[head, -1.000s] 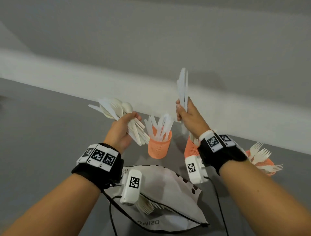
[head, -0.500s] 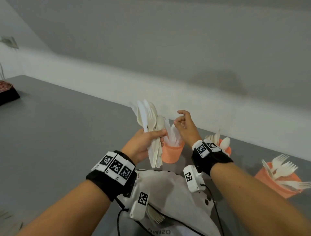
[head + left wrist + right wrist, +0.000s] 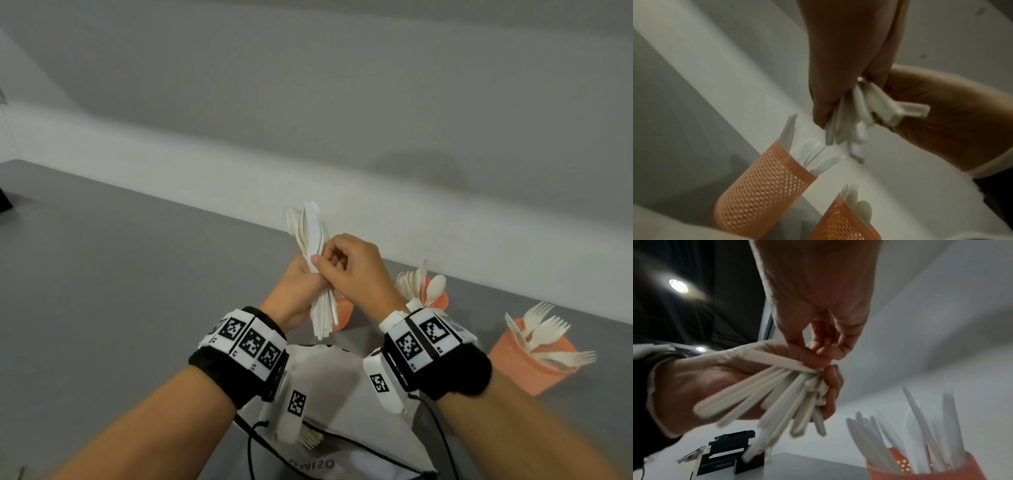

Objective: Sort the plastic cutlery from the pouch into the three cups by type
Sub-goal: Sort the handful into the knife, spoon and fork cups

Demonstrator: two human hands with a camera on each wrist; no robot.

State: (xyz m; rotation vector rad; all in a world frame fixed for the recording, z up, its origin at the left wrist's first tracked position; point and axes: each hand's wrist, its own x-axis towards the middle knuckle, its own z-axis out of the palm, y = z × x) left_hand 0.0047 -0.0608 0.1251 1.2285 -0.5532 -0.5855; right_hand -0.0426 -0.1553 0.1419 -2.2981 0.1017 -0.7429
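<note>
My left hand (image 3: 294, 291) grips a bundle of mixed white plastic cutlery (image 3: 313, 240) upright above the table, handles pointing down. My right hand (image 3: 329, 263) meets it from the right, with fingers and thumb curled and pinching a piece in the bundle (image 3: 781, 394). Which type it pinches is hidden. Behind the hands stands the orange mesh knife cup (image 3: 344, 310) (image 3: 920, 469). To its right are the spoon cup (image 3: 436, 299) and, farther right, the fork cup (image 3: 524, 363). The white drawstring pouch (image 3: 342, 404) lies below my wrists with cutlery (image 3: 310, 438) showing at its mouth.
A grey table (image 3: 120, 291) runs up to a white wall (image 3: 342, 120). A dark object (image 3: 4, 202) sits at the far left edge. In the right wrist view a black and white device (image 3: 725, 456) stands on the table.
My right hand held knives above the cups, let them go and came left onto the bundle. My left hand turned the bundle upright.
</note>
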